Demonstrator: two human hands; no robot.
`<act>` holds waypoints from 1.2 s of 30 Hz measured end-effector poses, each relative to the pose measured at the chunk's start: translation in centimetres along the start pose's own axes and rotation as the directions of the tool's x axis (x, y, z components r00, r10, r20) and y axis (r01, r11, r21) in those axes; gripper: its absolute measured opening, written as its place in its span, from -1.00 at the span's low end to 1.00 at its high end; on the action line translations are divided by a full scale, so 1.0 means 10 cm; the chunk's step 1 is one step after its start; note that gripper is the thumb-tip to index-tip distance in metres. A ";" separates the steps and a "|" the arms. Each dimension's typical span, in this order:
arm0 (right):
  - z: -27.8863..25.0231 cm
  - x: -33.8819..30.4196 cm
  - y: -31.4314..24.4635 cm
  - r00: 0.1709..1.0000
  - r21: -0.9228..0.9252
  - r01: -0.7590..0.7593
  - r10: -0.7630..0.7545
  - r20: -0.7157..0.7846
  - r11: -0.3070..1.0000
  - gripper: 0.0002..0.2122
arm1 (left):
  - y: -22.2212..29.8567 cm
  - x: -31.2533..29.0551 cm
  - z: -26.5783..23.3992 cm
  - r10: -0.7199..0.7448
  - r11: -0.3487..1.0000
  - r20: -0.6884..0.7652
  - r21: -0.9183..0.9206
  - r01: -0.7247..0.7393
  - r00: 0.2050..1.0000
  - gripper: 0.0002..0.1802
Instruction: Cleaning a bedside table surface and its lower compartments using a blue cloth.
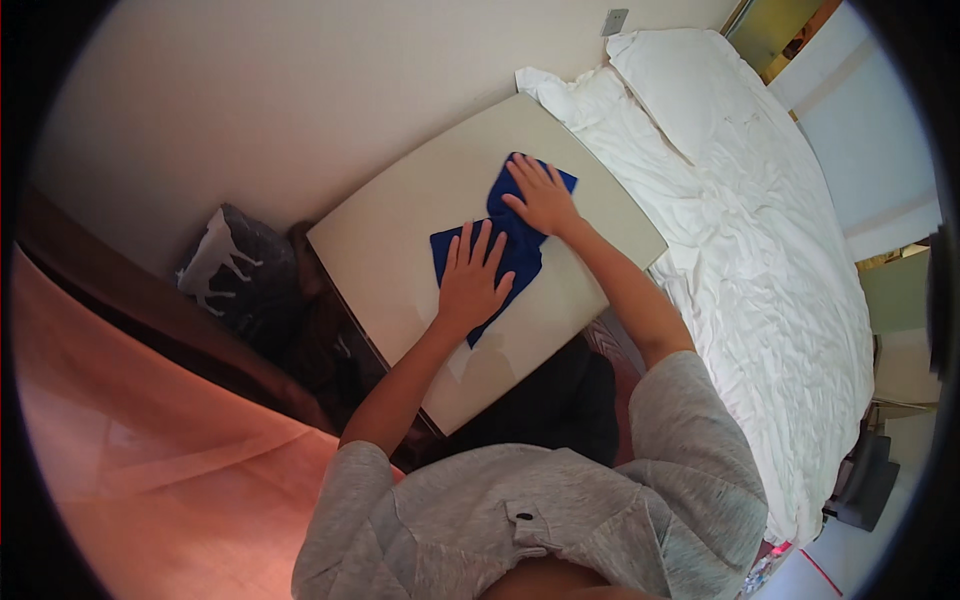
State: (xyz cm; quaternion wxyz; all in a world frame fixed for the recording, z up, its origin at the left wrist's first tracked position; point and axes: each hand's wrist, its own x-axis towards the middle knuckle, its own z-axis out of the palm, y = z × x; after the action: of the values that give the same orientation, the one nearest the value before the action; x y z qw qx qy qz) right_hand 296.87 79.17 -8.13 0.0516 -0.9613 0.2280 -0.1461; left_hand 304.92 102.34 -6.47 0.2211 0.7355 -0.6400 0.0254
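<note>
A dark blue cloth (515, 255) lies spread and somewhat rumpled on the pale cream top of a small table (380, 215). My left hand (472, 280) rests flat on the cloth's nearer left part, fingers spread and pointing away from me. Farther off and to the right, my right hand (545, 200) lies flat on the cloth's far part with its fingers stretched out. Both palms press down from above; neither hand grips the cloth. Between the hands the cloth narrows into folds.
A bed with a rumpled white sheet (740, 260) and a white pillow (665, 90) adjoins the table's right side. Left of the table sits a dark cushion with a white animal figure (235, 265). Orange fabric (170, 430) covers the lower left. A wall (300, 90) stands behind.
</note>
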 end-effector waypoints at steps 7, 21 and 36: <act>-0.32 -1.11 0.17 0.980 -0.081 -0.198 0.194 -0.054 0.977 -0.35 | -0.05 -0.88 -0.51 -0.229 0.920 -0.037 -0.335 0.203 0.973 -0.48; 0.09 -0.65 -1.37 0.867 -0.118 -0.498 0.491 -0.086 0.859 -0.01 | -0.81 -2.91 0.64 -0.783 0.538 -0.264 0.165 0.826 0.563 -0.26; -0.18 -1.14 -3.17 0.980 0.154 0.033 -0.062 0.189 0.988 -0.11 | -0.88 -2.97 0.81 -0.722 0.624 -0.150 0.281 0.729 0.676 -0.23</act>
State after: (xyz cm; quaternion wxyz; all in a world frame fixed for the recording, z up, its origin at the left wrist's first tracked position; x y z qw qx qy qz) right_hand 299.98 112.49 -4.14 0.1420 -0.9695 0.1871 -0.0703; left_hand 305.98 127.77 -25.87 0.0984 0.9556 -0.2739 0.0454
